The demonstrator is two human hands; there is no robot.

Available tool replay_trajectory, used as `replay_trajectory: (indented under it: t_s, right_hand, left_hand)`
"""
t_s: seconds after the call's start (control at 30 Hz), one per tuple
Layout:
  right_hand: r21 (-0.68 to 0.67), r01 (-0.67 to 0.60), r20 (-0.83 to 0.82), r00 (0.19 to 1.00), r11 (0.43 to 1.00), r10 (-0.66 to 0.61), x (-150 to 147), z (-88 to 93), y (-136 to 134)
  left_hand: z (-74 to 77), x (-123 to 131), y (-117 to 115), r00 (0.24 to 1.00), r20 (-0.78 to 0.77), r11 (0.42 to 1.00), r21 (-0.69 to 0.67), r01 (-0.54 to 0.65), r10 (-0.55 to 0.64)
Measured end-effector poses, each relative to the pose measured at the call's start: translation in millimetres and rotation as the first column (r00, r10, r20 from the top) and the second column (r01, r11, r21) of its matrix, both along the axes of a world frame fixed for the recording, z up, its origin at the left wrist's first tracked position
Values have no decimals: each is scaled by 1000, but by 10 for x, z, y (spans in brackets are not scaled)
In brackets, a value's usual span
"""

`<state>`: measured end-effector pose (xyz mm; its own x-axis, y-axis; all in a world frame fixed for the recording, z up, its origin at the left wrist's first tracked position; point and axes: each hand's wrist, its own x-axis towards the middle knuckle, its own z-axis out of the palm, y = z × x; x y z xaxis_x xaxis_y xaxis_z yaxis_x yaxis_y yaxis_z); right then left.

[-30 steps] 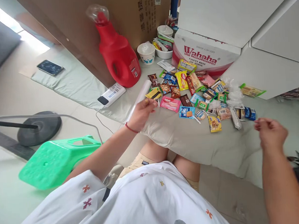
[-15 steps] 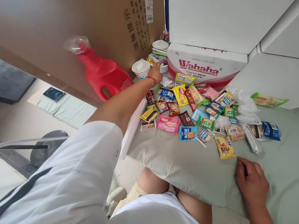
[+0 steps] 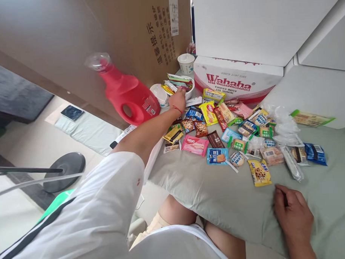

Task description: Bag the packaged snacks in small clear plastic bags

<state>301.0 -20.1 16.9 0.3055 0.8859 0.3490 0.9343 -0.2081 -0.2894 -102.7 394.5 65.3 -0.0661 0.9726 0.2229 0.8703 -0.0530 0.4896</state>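
Note:
At the back of the padded surface, my left hand (image 3: 178, 99) grips the near rim of a white bowl (image 3: 191, 92), its fingers partly hidden by the rim and contents. Several slim, colourful packets (image 3: 180, 81) fill that bowl. A paper cup (image 3: 159, 95) lies tilted beside this hand, and a white strip (image 3: 194, 101) lies just right of it. My right hand (image 3: 294, 212) rests on the green-grey cover (image 3: 225, 195), fingers curled with nothing showing in them. Closest to it is a yellow cookie packet (image 3: 259, 173).
Many wrapped snacks, including a pink wafer packet (image 3: 195, 145), spread across the middle. A red jug (image 3: 131, 95) stands at left against a large cardboard box (image 3: 129, 29). A Wahaha carton (image 3: 230, 80) and another paper cup (image 3: 186, 63) stand behind.
My left hand has drawn the bowl toward me, away from the rear paper cup, which now shows whole. My right hand stays where it was. The view has shifted slightly.

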Motion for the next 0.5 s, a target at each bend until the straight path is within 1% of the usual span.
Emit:
replay_trajectory:
  t_s: [0.13,0.2,0.23,0.3,0.37,0.43,0.5]
  right_hand:
    - [30,-10,-11,1000,999,10,6,-24,16]
    - [47,-9,-18,1000,999,10,10,-37,23]
    - [52,-7,-22,1000,999,8,14,-42,26]
    - [60,-4,-34,999,998,6,22,-52,30]
    - [62,-13,-45,999,998,16,33,-58,32]
    - [66,-21,-48,999,998,25,43,-59,35]
    - [79,-20,-44,999,997,23,51,-58,35]
  left_hand:
    - [244,-3,-493,996,-89,1000,0,-16,16]
    - [346,48,-747,995,-104,1000,13,8,-7]
    - [391,86,-880,995,-89,999,24,38,-36]
    - [476,184,-1152,994,-2,992,69,110,-110]
    - [566,317,-1402,971,134,972,151,179,-200]
    - [655,498,-1579,910,277,939,242,244,-308]
    - [719,736,-1631,805,449,912,317,262,-387]
